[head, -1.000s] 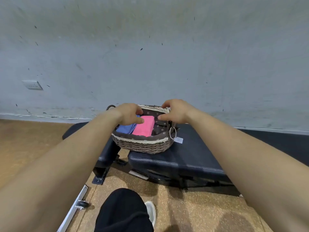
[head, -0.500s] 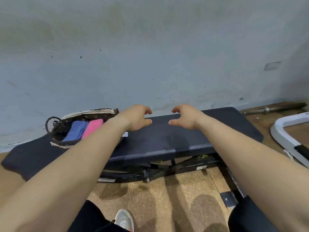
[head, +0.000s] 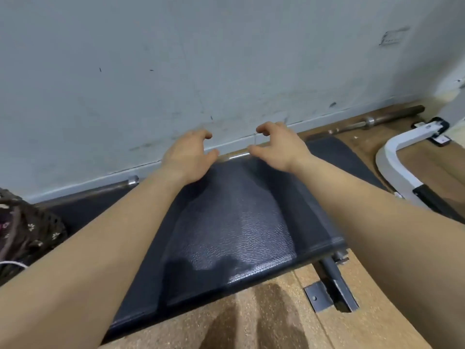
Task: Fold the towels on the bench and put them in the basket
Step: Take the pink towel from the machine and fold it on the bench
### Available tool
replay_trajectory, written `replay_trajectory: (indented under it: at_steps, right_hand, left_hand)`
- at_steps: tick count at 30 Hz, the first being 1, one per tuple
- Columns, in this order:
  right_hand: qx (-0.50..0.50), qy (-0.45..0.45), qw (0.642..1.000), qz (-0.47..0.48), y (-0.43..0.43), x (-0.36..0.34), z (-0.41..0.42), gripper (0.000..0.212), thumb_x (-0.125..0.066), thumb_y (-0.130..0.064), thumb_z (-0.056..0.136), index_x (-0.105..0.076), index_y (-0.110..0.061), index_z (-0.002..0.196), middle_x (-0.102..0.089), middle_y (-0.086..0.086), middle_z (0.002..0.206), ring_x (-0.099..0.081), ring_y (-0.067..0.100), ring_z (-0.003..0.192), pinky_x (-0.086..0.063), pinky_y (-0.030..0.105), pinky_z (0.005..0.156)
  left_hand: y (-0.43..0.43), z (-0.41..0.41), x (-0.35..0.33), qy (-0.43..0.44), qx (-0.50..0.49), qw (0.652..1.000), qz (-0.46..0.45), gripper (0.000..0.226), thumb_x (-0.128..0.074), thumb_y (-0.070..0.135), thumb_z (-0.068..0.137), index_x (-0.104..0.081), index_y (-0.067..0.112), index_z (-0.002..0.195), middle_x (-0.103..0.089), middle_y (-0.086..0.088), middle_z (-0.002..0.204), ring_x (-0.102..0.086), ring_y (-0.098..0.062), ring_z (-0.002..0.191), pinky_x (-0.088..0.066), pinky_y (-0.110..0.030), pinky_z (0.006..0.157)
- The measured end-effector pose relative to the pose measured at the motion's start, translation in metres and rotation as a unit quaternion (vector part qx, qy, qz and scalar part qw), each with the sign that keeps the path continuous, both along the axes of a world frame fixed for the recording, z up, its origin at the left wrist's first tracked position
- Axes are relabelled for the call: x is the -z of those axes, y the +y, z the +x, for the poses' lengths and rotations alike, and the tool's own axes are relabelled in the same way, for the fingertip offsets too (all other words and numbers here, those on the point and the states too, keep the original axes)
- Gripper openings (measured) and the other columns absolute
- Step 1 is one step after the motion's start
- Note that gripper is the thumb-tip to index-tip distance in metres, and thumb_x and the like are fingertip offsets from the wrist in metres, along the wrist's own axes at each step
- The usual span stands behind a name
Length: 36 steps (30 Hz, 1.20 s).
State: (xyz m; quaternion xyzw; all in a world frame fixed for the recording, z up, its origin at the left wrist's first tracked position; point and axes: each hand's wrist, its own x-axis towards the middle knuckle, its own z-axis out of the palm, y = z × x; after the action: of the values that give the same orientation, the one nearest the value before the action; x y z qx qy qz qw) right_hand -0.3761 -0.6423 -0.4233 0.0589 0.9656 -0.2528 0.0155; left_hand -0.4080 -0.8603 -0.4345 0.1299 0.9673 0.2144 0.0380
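A black padded bench (head: pixel 234 233) fills the middle of the head view, with no towel showing on its pad. My left hand (head: pixel 187 157) hovers over the bench's far edge, fingers curled apart and empty. My right hand (head: pixel 279 147) hovers beside it, a short gap between them, fingers also spread and empty. Only a corner of the brown woven basket (head: pixel 27 227) with its flowered lining shows at the far left edge. Its inside is out of view.
A grey wall (head: pixel 201 71) stands right behind the bench. A metal barbell bar (head: pixel 377 119) lies on the floor along the wall. A white curved machine frame (head: pixel 402 157) sits at the right. Cork-coloured floor (head: pixel 251 321) and the bench's metal foot (head: pixel 334 285) lie in front.
Both hands left the basket, where a blue and a pink folded towel lay, and swung right over the bare bench. The view turned right, so the basket slid to the left edge.
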Motion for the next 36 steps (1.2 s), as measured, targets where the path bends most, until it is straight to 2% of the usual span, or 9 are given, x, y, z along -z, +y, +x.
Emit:
replay_trajectory:
  at_steps: [6,8,11,15,19,23,26,31,36]
  right_hand:
    - [-0.040,-0.074,0.994,0.069,-0.008,0.016,-0.023,0.061,-0.057,-0.050,0.091,-0.049,-0.019,0.143,-0.048,0.009,0.144,-0.040,0.032,0.135,-0.038,0.044,0.109]
    - [-0.057,-0.105,0.990,0.077,-0.006,0.007,-0.012,0.062,-0.057,-0.050,0.090,-0.049,-0.018,0.143,-0.047,0.009,0.145,-0.039,0.033,0.136,-0.038,0.046,0.109]
    - [-0.074,-0.143,0.983,0.090,0.003,-0.027,0.005,0.066,-0.058,-0.052,0.090,-0.045,-0.019,0.146,-0.045,0.009,0.148,-0.038,0.033,0.136,-0.039,0.047,0.109]
    - [-0.088,-0.169,0.976,0.102,0.031,-0.114,0.028,0.065,-0.055,-0.053,0.092,-0.043,-0.021,0.147,-0.044,0.009,0.147,-0.040,0.033,0.135,-0.040,0.045,0.106]
    - [-0.074,-0.166,0.979,0.091,0.078,-0.244,0.054,0.066,-0.053,-0.053,0.091,-0.043,-0.020,0.147,-0.043,0.008,0.148,-0.040,0.032,0.135,-0.040,0.047,0.106]
    - [-0.035,-0.145,0.985,0.082,0.140,-0.377,0.095,0.067,-0.054,-0.053,0.091,-0.042,-0.019,0.147,-0.043,0.010,0.148,-0.041,0.034,0.134,-0.040,0.048,0.106]
    - [0.011,-0.134,0.987,0.086,0.189,-0.455,0.132,0.064,-0.055,-0.052,0.090,-0.045,-0.018,0.144,-0.046,0.011,0.145,-0.046,0.035,0.130,-0.042,0.049,0.105]
    - [0.126,-0.130,0.980,0.083,0.258,-0.548,0.203,0.063,-0.056,-0.052,0.091,-0.044,-0.019,0.144,-0.046,0.010,0.142,-0.048,0.034,0.128,-0.045,0.046,0.101]
    - [0.251,-0.116,0.957,0.092,0.307,-0.605,0.291,0.061,-0.056,-0.049,0.090,-0.047,-0.020,0.142,-0.050,0.012,0.137,-0.051,0.035,0.123,-0.047,0.044,0.097]
  left_hand:
    - [-0.025,-0.007,0.022,-0.081,-0.041,0.996,-0.006,0.047,-0.056,0.034,0.094,-0.053,0.015,0.137,-0.055,-0.009,0.139,-0.051,-0.030,0.127,-0.042,-0.041,0.105]
    - [-0.029,0.002,0.011,-0.105,-0.048,0.993,-0.008,0.047,-0.057,0.033,0.092,-0.055,0.014,0.136,-0.058,-0.010,0.136,-0.053,-0.031,0.125,-0.043,-0.040,0.105]
    - [-0.026,0.019,-0.025,-0.139,-0.056,0.988,-0.025,0.051,-0.057,0.032,0.094,-0.051,0.012,0.140,-0.052,-0.010,0.143,-0.047,-0.028,0.131,-0.038,-0.038,0.110]
    - [0.003,0.038,-0.113,-0.176,-0.034,0.982,-0.063,0.056,-0.055,0.034,0.095,-0.044,0.013,0.146,-0.044,-0.008,0.150,-0.042,-0.026,0.137,-0.034,-0.039,0.114]
    - [0.055,0.056,-0.237,-0.194,0.000,0.975,-0.110,0.059,-0.054,0.038,0.095,-0.040,0.016,0.149,-0.043,-0.007,0.151,-0.043,-0.027,0.135,-0.037,-0.041,0.112]
    - [0.123,0.082,-0.366,-0.182,0.054,0.974,-0.121,0.053,-0.050,0.038,0.096,-0.045,0.016,0.143,-0.051,-0.010,0.141,-0.050,-0.031,0.126,-0.043,-0.041,0.103]
    - [0.175,0.103,-0.443,-0.159,0.101,0.975,-0.120,0.048,-0.050,0.036,0.096,-0.048,0.013,0.139,-0.052,-0.012,0.134,-0.050,-0.032,0.125,-0.043,-0.041,0.102]
    - [0.254,0.139,-0.528,-0.127,0.191,0.965,-0.123,0.053,-0.050,0.038,0.096,-0.042,0.019,0.146,-0.047,-0.006,0.141,-0.048,-0.026,0.127,-0.042,-0.039,0.104]
    - [0.335,0.177,-0.581,-0.078,0.303,0.940,-0.135,0.054,-0.050,0.038,0.097,-0.040,0.019,0.147,-0.042,-0.005,0.148,-0.045,-0.025,0.132,-0.042,-0.037,0.104]
